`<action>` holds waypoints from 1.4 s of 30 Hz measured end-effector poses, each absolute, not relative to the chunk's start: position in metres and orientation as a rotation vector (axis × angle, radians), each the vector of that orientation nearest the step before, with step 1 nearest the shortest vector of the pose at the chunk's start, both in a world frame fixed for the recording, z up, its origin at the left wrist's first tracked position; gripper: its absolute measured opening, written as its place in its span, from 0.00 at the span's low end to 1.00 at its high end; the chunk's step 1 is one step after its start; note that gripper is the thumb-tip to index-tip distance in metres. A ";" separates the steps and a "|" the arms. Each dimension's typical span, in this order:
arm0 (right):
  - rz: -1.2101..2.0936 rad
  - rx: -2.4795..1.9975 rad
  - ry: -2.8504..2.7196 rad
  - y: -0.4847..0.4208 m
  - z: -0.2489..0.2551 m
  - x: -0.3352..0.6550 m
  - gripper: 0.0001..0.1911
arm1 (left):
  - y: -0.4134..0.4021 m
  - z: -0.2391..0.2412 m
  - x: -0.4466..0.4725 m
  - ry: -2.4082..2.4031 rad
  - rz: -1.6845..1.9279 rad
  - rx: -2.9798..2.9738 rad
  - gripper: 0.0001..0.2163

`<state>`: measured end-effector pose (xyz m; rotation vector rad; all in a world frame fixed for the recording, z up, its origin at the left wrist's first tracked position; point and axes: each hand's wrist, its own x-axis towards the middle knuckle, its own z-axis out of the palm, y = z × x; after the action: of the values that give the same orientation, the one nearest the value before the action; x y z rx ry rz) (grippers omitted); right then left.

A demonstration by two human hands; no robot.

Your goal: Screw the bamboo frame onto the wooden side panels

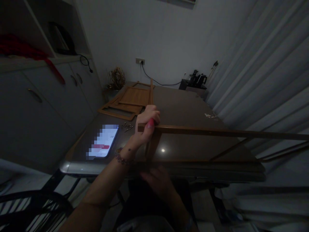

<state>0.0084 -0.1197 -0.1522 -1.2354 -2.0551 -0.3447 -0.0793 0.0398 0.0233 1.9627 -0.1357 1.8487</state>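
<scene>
Smooth brown wood with a dull sheen is shown by the frame [207, 130] and the flat panels [136, 96]. A bright spot is reflected by the smooth, glossy tabletop [178, 106], where metal-looking fasteners [127, 126] are scattered. Folded cloth is seen in the curtain [260, 64], matt paint on the wall [164, 42].

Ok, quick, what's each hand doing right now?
Left hand: closed, holding the wooden frame.
Right hand: below it; too dark to tell if open or holding.
</scene>
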 end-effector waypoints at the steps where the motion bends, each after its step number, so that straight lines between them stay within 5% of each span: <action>1: -0.355 -1.226 -2.079 -0.119 -0.153 0.008 0.15 | 0.040 0.023 -0.079 -0.131 1.856 1.970 0.20; 20: -0.294 -1.150 -2.159 -0.110 -0.136 -0.001 0.15 | 0.039 0.024 -0.080 -0.067 1.885 2.010 0.21; 32: 0.551 -1.238 -1.991 -0.111 -0.127 0.001 0.07 | 0.040 0.024 -0.079 -0.130 1.876 1.987 0.20; 42: 0.484 -1.266 -2.169 -0.114 -0.113 0.011 0.08 | 0.041 0.024 -0.077 -0.137 1.908 1.986 0.21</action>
<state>0.0106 -0.1139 -0.1125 -1.2663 -2.1687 0.4838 -0.0773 0.0407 0.0236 1.9865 -0.1370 1.9082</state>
